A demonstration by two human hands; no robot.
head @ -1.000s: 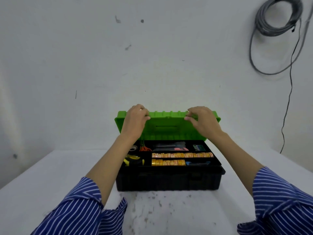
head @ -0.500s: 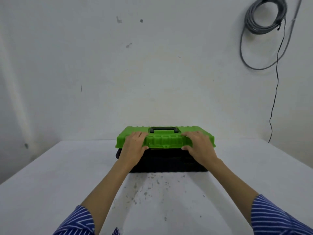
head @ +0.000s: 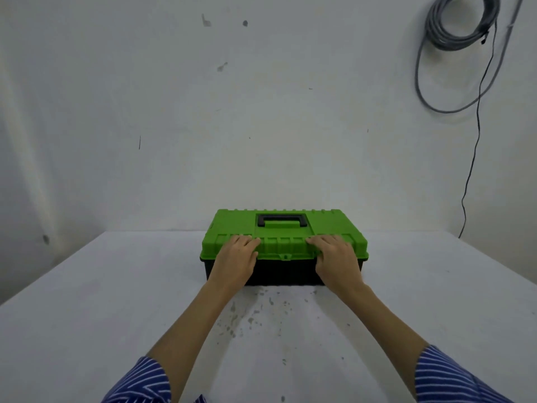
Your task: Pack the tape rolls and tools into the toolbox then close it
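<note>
Toolbox [head: 284,257] sits on the white surface [head: 116,301], green lid [head: 232,225] down over its black base. Left hand [head: 236,257] and right hand [head: 337,257] press flat on the lid's front edge, fingers [head: 250,241] straight and close together.

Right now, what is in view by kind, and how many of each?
toolbox, green lid down on black base: 1
carry handle, black, on the lid: 1
left hand and right hand, fingers flat on the lid's front edge: 2
coiled cable on the wall: 1
table: 1
Total: 6
</note>
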